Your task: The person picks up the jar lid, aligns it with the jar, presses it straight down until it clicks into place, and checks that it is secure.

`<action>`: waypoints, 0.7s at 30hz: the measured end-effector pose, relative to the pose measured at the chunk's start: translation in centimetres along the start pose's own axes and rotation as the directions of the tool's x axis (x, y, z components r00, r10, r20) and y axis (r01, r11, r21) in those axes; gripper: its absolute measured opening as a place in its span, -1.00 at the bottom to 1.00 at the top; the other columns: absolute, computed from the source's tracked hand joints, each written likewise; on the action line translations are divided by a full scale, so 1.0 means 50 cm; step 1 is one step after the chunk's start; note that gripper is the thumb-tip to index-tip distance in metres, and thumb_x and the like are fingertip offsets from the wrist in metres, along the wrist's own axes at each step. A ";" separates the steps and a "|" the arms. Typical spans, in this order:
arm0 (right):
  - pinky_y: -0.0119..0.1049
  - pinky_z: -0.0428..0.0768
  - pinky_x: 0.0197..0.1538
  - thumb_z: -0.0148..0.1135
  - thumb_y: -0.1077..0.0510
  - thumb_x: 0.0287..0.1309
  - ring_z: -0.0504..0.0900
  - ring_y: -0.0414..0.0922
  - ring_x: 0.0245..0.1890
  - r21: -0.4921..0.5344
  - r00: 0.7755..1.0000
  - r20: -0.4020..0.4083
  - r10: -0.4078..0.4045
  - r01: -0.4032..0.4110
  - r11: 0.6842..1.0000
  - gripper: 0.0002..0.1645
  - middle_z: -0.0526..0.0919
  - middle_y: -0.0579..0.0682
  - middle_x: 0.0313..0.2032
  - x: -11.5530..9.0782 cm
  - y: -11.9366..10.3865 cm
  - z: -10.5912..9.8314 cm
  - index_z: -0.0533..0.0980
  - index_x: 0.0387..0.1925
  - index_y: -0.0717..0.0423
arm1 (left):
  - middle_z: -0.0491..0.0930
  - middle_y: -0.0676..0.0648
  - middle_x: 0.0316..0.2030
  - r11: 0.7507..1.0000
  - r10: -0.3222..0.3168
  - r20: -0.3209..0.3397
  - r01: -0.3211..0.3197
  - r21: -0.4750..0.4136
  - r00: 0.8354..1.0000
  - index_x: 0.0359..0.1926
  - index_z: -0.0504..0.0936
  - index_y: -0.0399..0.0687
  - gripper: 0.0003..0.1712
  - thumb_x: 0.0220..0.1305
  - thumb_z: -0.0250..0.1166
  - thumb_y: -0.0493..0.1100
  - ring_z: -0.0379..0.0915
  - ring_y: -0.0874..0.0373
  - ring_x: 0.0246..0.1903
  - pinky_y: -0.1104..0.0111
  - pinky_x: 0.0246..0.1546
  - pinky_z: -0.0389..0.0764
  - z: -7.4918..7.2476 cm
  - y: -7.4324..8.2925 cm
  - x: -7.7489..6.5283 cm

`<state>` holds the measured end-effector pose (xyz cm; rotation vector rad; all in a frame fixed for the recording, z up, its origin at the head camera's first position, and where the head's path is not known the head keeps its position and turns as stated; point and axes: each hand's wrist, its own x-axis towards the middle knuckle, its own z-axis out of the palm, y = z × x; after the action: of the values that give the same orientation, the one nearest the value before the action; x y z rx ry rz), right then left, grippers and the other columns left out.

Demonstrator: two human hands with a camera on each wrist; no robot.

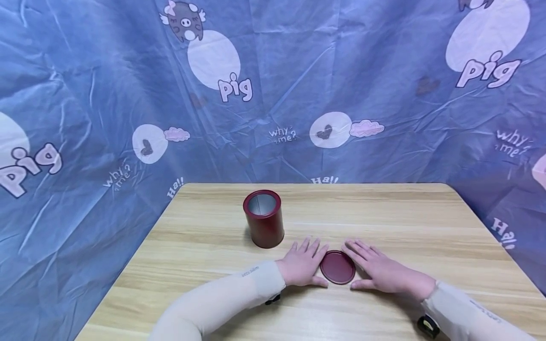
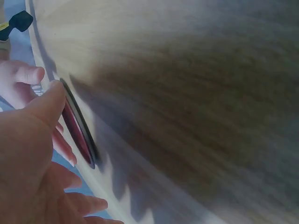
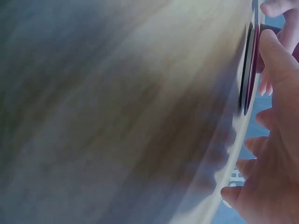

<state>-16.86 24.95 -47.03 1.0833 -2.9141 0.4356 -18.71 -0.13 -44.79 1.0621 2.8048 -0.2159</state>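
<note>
A round dark red lid (image 1: 337,267) lies flat on the wooden table between my two hands. My left hand (image 1: 302,263) is at its left side, fingers spread and extended, thumb near the lid's front edge. On the opposite side my right hand (image 1: 379,268) has its fingers stretched out too, with the thumb by the lid's lower right. Whether the fingertips touch the rim, I cannot tell. Both wrist views show the lid (image 2: 78,128) edge-on beside each hand. Behind my left hand stands a dark red cylindrical tin (image 1: 267,226), upright and uncovered, its grey metal inside showing.
The light wooden table (image 1: 384,208) reaches back to a blue cloth (image 1: 281,57) printed with pigs and lettering, which hangs behind it and along both sides. A dark strap piece (image 1: 428,326) sits under the right sleeve.
</note>
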 end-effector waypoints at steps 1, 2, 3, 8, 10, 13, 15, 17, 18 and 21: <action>0.39 0.25 0.23 0.15 -0.41 0.11 0.19 0.38 0.34 0.003 1.000 -0.003 -0.002 0.002 1.000 0.06 0.22 0.35 0.37 0.000 0.001 0.001 0.24 0.37 0.27 | 0.13 -0.05 0.47 1.000 -0.006 0.004 0.006 -0.007 1.000 0.51 0.05 0.14 0.04 0.15 0.09 0.50 0.06 -0.06 0.45 0.00 0.31 0.33 0.000 0.002 0.001; 0.40 0.25 0.23 0.16 -0.40 0.10 0.19 0.39 0.34 0.009 1.000 -0.010 -0.007 0.008 1.000 0.06 0.23 0.36 0.37 0.000 0.001 0.002 0.23 0.37 0.28 | 0.12 -0.04 0.47 1.000 -0.014 0.012 0.014 -0.014 1.000 0.51 0.05 0.15 0.04 0.15 0.10 0.50 0.06 -0.06 0.45 -0.01 0.31 0.34 0.000 0.003 0.003; 0.40 0.26 0.22 0.17 -0.39 0.10 0.20 0.40 0.33 0.011 1.000 -0.019 -0.014 0.014 1.000 0.06 0.23 0.37 0.36 0.001 0.002 0.003 0.23 0.37 0.29 | 0.13 -0.03 0.47 1.000 -0.022 0.019 0.022 -0.021 1.000 0.51 0.06 0.17 0.03 0.14 0.10 0.50 0.06 -0.06 0.45 -0.02 0.30 0.35 0.000 0.005 0.004; 0.41 0.30 0.16 0.20 -0.36 0.10 0.25 0.41 0.29 0.011 0.999 -0.037 -0.035 0.035 0.999 0.06 0.26 0.39 0.34 0.003 0.005 0.010 0.21 0.36 0.32 | 0.13 0.00 0.47 0.997 -0.058 0.043 0.060 -0.049 0.997 0.49 0.08 0.23 0.00 0.14 0.12 0.50 0.07 -0.08 0.44 -0.09 0.24 0.38 0.004 0.011 0.012; 0.40 0.30 0.17 0.18 -0.36 0.11 0.25 0.40 0.30 0.011 0.999 -0.022 -0.026 0.026 1.000 0.07 0.26 0.39 0.34 0.004 0.004 0.010 0.20 0.37 0.33 | 0.13 0.00 0.47 0.996 -0.066 0.048 0.069 -0.059 0.997 0.49 0.10 0.22 0.00 0.13 0.13 0.49 0.07 -0.08 0.44 -0.10 0.23 0.39 0.006 0.012 0.015; 0.40 0.29 0.19 0.16 -0.38 0.13 0.24 0.40 0.31 0.005 1.000 0.000 -0.007 0.007 1.000 0.07 0.25 0.38 0.35 0.004 0.000 0.008 0.20 0.36 0.35 | 0.13 0.00 0.47 0.995 -0.073 0.053 0.076 -0.069 0.996 0.48 0.12 0.21 0.00 0.12 0.16 0.48 0.06 -0.09 0.44 -0.12 0.20 0.40 0.008 0.014 0.018; 0.40 0.29 0.20 0.16 -0.37 0.13 0.24 0.40 0.31 0.002 1.000 0.003 0.004 -0.004 1.000 0.07 0.26 0.38 0.35 0.004 -0.001 0.008 0.21 0.35 0.36 | 0.14 0.00 0.47 0.994 -0.074 0.053 0.078 -0.079 0.996 0.47 0.15 0.20 -0.01 0.11 0.18 0.47 0.07 -0.09 0.44 -0.13 0.19 0.42 0.008 0.015 0.020; 0.39 0.29 0.20 0.17 -0.36 0.13 0.23 0.40 0.32 -0.001 1.000 0.003 0.012 -0.012 1.000 0.06 0.26 0.37 0.35 0.005 -0.002 0.009 0.22 0.35 0.36 | 0.15 -0.01 0.46 0.993 -0.076 0.051 0.080 -0.088 0.996 0.46 0.18 0.19 -0.02 0.10 0.20 0.46 0.08 -0.10 0.43 -0.13 0.17 0.44 0.008 0.015 0.022; 0.40 0.28 0.20 0.18 -0.36 0.12 0.23 0.40 0.32 0.001 1.000 0.001 0.014 -0.014 1.000 0.05 0.26 0.37 0.35 0.005 -0.002 0.010 0.23 0.34 0.37 | 0.15 -0.01 0.46 0.992 -0.080 0.050 0.084 -0.096 0.996 0.45 0.19 0.18 -0.02 0.09 0.21 0.45 0.09 -0.11 0.43 -0.13 0.16 0.44 0.008 0.015 0.024; 0.40 0.27 0.21 0.19 -0.35 0.12 0.22 0.39 0.32 0.011 1.000 -0.002 0.020 -0.020 1.000 0.04 0.26 0.37 0.35 0.008 -0.003 0.011 0.25 0.33 0.36 | 0.16 -0.01 0.46 0.989 -0.094 0.055 0.100 -0.111 0.994 0.44 0.23 0.13 -0.01 0.07 0.24 0.44 0.09 -0.11 0.43 -0.13 0.16 0.44 0.008 0.015 0.027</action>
<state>-17.01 24.44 -47.48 1.0556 -2.9264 0.4531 -19.16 1.22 -45.48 0.8848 2.7893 -0.0904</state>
